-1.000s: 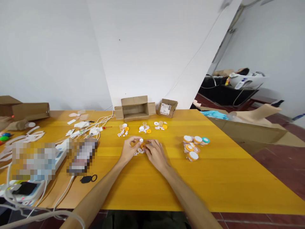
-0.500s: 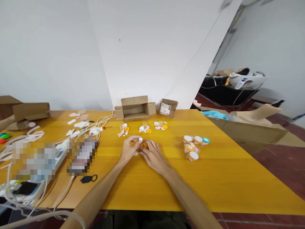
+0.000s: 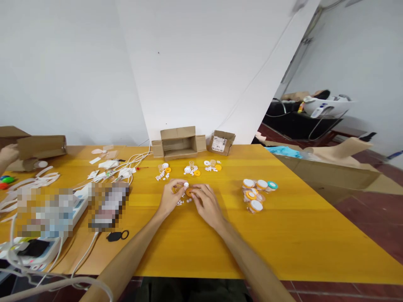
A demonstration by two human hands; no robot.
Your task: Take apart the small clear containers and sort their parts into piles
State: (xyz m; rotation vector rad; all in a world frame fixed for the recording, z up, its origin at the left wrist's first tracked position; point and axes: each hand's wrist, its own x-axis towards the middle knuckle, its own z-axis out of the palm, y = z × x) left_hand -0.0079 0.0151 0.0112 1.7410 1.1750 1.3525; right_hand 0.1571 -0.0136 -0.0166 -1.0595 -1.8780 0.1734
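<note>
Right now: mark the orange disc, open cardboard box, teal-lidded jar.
orange disc (image 3: pixel 189 191): head view, top face.
open cardboard box (image 3: pixel 177 146): head view, inside wall.
teal-lidded jar (image 3: pixel 272 184): head view, lid.

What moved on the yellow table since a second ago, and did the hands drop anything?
Hardly anything. The right hand nudged toward the left hand and drew back, fingertips still at the orange disc. The left hand still pinches the white cap; nothing was let go. At the far left edge another person's hand rose toward the cardboard box. The jars stayed put.
</note>
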